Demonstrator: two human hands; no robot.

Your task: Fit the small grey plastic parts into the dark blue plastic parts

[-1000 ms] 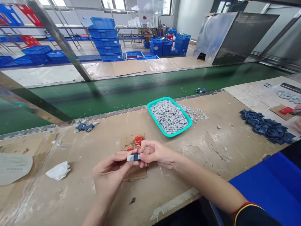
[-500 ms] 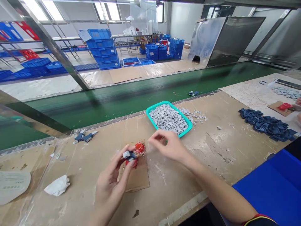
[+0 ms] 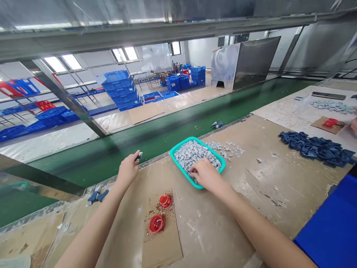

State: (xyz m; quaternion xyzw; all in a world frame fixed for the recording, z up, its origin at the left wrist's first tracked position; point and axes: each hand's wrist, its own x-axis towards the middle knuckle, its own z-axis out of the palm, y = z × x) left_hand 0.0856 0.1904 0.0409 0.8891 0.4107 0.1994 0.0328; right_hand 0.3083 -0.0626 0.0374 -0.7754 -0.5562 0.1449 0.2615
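Note:
My left hand (image 3: 128,170) is stretched out over the near edge of the green conveyor belt (image 3: 156,134). Its fingers are closed on a small dark blue and grey plastic part (image 3: 138,156), mostly hidden by the hand. Inside a turquoise tray (image 3: 178,172), my right hand (image 3: 206,174) reaches down with curled fingers into a heap of small grey plastic pieces (image 3: 192,150); the fingertips are partly hidden, and what they pinch cannot be made out. Two red cups (image 3: 165,201) with wet-looking contents stand on a cardboard piece (image 3: 163,247) between my forearms.
Loose grey pieces (image 3: 230,149) lie right of the tray. Farther right is a pile of dark blue parts (image 3: 316,148). Some blue and grey parts (image 3: 97,195) lie at left; others (image 3: 216,124) sit on the belt. A co-worker's hand (image 3: 353,124) shows at the right edge. A metal beam (image 3: 139,37) crosses overhead.
My left hand has moved from above the red cups forward to the belt, still holding the blue and grey part. My right hand has gone down into the tray. The view has tilted up.

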